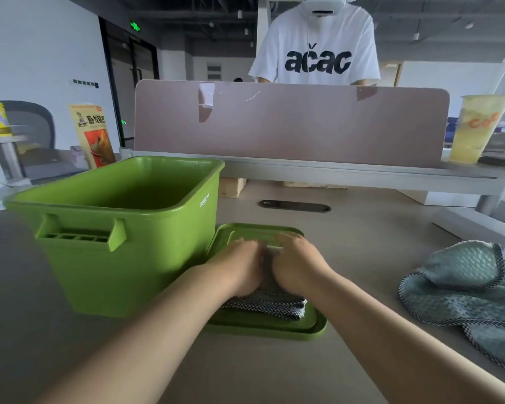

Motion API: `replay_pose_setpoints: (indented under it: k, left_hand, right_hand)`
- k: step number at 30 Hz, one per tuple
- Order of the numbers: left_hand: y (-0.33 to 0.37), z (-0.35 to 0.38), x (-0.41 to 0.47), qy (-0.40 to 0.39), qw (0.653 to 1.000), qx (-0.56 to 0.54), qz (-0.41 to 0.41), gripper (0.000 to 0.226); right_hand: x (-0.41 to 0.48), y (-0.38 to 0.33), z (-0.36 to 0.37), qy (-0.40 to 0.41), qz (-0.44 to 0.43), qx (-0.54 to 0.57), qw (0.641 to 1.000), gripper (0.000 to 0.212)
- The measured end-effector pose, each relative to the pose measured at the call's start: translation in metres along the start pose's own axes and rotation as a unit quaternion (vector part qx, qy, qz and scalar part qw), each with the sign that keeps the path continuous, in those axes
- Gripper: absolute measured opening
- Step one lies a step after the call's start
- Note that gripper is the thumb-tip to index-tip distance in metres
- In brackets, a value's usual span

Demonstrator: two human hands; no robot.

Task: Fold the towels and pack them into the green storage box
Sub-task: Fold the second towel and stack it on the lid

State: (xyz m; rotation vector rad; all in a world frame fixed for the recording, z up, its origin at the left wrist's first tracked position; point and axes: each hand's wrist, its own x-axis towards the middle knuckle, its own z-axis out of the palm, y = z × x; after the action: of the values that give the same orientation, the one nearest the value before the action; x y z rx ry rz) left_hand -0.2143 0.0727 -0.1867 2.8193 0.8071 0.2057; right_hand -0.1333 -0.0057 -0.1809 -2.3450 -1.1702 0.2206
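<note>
- Mostly hidden, the folded towel [270, 304] lies on the lid [312, 330].
- Left hand [242, 266] and right hand [298, 263] press flat on it, fingers blurred.
- Second towel [464, 287] is cut off at right.

"ačac" on the white T-shirt [318, 62]; orange "cof" on the yellow cup [478, 126]

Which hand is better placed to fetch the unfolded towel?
Probably the right hand: the unfolded towel lies to its right, while the left hand is nearer the green storage box.
</note>
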Motion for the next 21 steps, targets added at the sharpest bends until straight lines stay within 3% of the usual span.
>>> replay_pose_setpoints:
  k: [2, 4, 12, 21]
  left_hand:
    - [-0.004, 0.011, -0.002, -0.063, 0.997, 0.048, 0.006, 0.05]
    - [-0.011, 0.016, -0.002, -0.079, 0.996, 0.049, -0.001, 0.056]
    - [-0.015, 0.027, -0.009, -0.033, 0.999, -0.008, -0.018, 0.05]
    - [-0.014, 0.028, -0.008, -0.043, 0.998, -0.008, -0.043, 0.049]
  right_hand:
    - [0.001, 0.009, 0.015, -0.068, -0.007, -0.067, 0.995, 0.052]
    - [-0.003, 0.017, 0.023, -0.086, -0.031, -0.123, 0.988, 0.053]
    - [-0.011, 0.021, 0.024, -0.096, -0.023, -0.159, 0.982, 0.054]
    - [-0.007, 0.021, 0.028, -0.096, -0.014, -0.179, 0.979, 0.055]
